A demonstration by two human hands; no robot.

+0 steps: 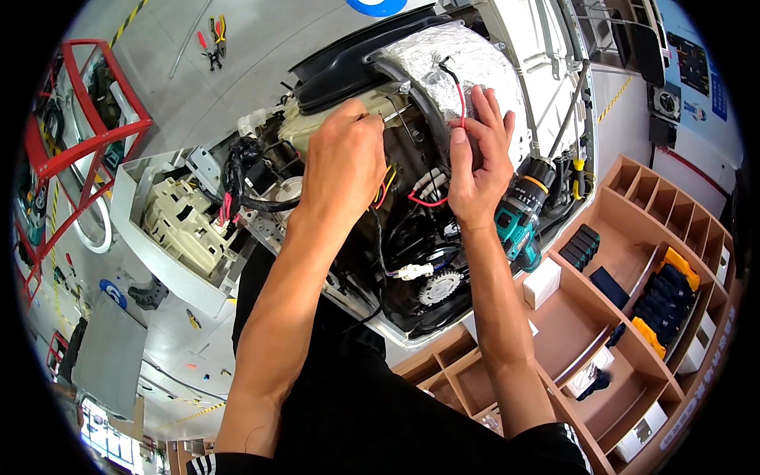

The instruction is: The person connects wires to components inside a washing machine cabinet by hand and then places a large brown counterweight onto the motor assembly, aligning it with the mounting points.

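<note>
My left hand (344,166) is closed around a thin silvery tool (393,113) beside the beige housing (305,127) of an opened appliance, near a bolt on a dark curved bracket. My right hand (479,170) has its fingers apart against the foil-covered drum (427,47), next to a red wire (461,103). A teal and black cordless drill (518,222) lies just right of that hand. Below are a dark wire bundle (245,178), a white connector (413,271) and a white gear (439,289).
A wooden compartment organiser (586,352) with packs and boxes stands at the right. A red metal frame (91,158) is at the left. Pliers (220,36) lie on the tiled floor (166,103). A white panel with a cream moulded part (182,214) adjoins the appliance.
</note>
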